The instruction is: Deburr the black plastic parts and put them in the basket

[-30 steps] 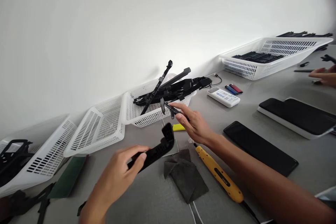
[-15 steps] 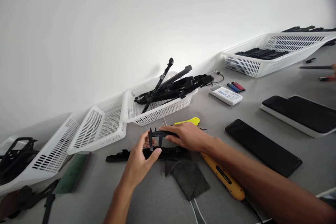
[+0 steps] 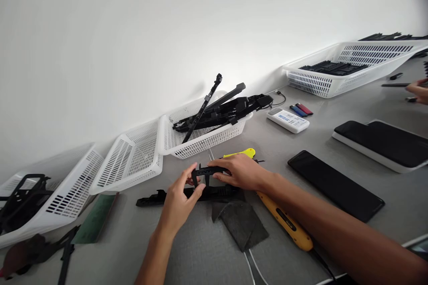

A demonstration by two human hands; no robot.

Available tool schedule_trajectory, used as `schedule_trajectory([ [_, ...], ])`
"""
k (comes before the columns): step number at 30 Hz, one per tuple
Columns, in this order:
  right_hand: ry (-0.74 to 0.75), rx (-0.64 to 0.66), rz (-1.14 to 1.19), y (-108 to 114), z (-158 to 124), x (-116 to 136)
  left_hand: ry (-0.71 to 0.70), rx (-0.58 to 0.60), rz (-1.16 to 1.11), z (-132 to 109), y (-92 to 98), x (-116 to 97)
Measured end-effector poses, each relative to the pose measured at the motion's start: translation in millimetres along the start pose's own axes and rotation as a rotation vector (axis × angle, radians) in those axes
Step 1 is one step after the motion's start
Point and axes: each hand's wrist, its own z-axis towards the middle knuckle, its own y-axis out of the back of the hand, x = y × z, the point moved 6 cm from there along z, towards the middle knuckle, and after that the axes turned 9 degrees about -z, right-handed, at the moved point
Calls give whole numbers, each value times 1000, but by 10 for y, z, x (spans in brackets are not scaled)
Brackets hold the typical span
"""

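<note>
A long black plastic part [image 3: 150, 197] lies flat on the grey table in front of me. My left hand [image 3: 179, 202] pinches it near its middle, thumb and fingers closed on it. My right hand [image 3: 241, 173] grips a black caliper [image 3: 204, 172], whose jaws sit over the part just above my left fingers. A dark grey cloth [image 3: 241, 223] lies under the part's right end.
A yellow-handled tool [image 3: 287, 227] and a yellow utility knife [image 3: 241, 153] lie by my right arm. White baskets [image 3: 200, 142] line the wall, one holding black parts. Dark flat panels [image 3: 334, 185] lie to the right. Another person's hand [image 3: 417, 90] is at the far right edge.
The black part went from held up in my left hand to lying on the table. My right hand brought the caliper down from the basket onto the part.
</note>
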Motion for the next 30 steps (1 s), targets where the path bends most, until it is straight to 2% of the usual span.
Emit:
schedule_trajectory([
  [3, 0, -14, 9, 19, -4, -23, 73, 70, -27, -2, -17, 78],
  [9, -34, 55, 28, 25, -5, -42, 121, 274, 203, 26, -59, 99],
  [13, -41, 45, 32, 63, -6, -10, 69, 178, 264, 38, -4, 104],
  [17, -65, -33, -27, 140, -21, 15, 71, 92, 177, 5, 0, 154],
  [23, -17, -39, -59, 195, -54, 100, 78, 76, 172, -43, -90, 73],
  [30, 16, 11, -64, 183, -68, 154, 82, 78, 205, -35, -74, 88],
])
